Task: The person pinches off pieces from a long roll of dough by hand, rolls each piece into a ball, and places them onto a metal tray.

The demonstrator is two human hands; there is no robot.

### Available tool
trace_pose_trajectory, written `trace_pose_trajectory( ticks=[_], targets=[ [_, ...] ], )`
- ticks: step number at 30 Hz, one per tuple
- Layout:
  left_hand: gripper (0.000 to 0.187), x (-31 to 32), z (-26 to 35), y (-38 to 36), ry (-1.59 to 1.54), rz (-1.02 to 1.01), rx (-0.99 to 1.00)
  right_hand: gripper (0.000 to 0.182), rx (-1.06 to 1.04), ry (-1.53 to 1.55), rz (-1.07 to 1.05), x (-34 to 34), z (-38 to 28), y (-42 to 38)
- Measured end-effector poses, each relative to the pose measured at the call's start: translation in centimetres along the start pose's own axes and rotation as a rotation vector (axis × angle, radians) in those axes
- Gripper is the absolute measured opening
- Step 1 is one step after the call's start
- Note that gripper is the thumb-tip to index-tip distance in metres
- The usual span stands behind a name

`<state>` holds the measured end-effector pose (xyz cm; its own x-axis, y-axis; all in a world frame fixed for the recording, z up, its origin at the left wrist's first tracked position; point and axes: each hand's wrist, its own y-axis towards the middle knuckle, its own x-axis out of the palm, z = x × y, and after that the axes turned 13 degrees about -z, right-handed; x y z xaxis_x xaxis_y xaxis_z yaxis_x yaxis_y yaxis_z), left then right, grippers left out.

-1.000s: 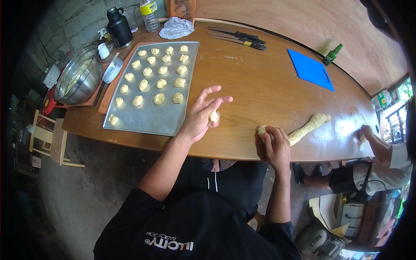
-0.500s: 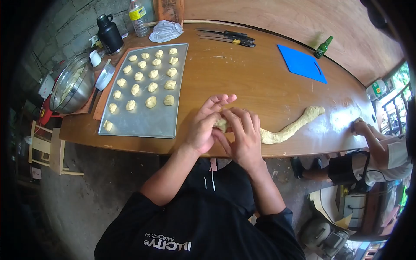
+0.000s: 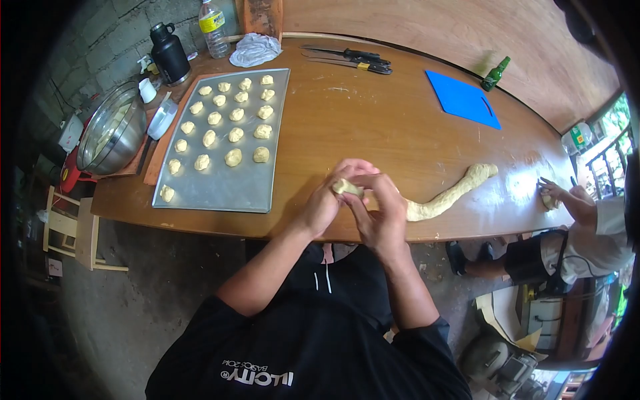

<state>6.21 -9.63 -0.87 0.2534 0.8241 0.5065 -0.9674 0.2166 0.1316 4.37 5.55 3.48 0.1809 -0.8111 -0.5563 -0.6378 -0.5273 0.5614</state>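
Close to the table's front edge, my left hand point(image 3: 325, 205) is closed around a short piece of dough point(image 3: 345, 188), whose end sticks up between thumb and fingers. My right hand point(image 3: 385, 212) grips the same piece from the right, its fingers bent over the top. A long dough rope point(image 3: 453, 197) lies on the table, curving away to the right from behind my right hand. Whether the held piece joins this rope is hidden by my fingers. On my left, a metal baking tray point(image 3: 220, 193) carries rows of small dough lumps point(image 3: 233, 157).
Knives point(image 3: 360, 60) lie at the table's back, with a blue cutting board point(image 3: 462, 100) and green bottle point(image 3: 495, 73) to their right. A steel bowl point(image 3: 113, 133) stands left of the tray. At the right end, another person's hand point(image 3: 552, 191) handles dough.
My hands have turned and closed more around the dough, and my left fingers, raised before, are now curled. The other person's hands at the right have shifted slightly.
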Motion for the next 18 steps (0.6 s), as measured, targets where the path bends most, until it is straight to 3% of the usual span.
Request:
trace_pose_trajectory(
  ticks=[1, 3, 6, 9, 11, 13, 16, 18],
  targets=[
    [0.056, 0.2, -0.2, 0.0, 0.016, -0.12, -0.021, 0.027, 0.006, -0.008, -0.059, 0.1, 0.1, 0.0],
    [0.058, 0.4, 0.1, -0.2, 0.173, -0.076, -0.083, 0.021, -0.008, -0.017, -0.059, -0.4, 0.6, 0.2],
    [0.054, -0.2, 0.7, -0.3, -0.207, -0.074, 0.01, 0.02, 0.201, 0.39, 0.11, -0.5, 2.1, -0.3],
    [0.06, 0.1, 1.7, -0.3, -0.099, -0.079, 0.009, 0.021, 0.144, 0.253, 0.141, -1.1, 1.8, -0.2],
    [0.058, 0.6, 0.4, -0.3, -0.093, -0.145, -0.025, 0.025, -0.012, -0.007, -0.016, -0.1, 0.0, 0.0],
    [0.058, 1.3, 0.0, -0.1, -0.28, -0.141, -0.037, 0.025, 0.026, 0.162, 0.064, 1.0, -0.2, -0.2],
    [0.061, 0.3, 1.1, -0.1, -0.259, -0.187, -0.024, 0.026, 0.074, 0.184, 0.193, 0.0, -0.3, -0.3],
    [0.063, 0.3, 1.4, -0.1, -0.259, -0.199, -0.006, 0.025, 0.027, 0.139, 0.109, -0.3, -0.9, -0.4]
  ],
)
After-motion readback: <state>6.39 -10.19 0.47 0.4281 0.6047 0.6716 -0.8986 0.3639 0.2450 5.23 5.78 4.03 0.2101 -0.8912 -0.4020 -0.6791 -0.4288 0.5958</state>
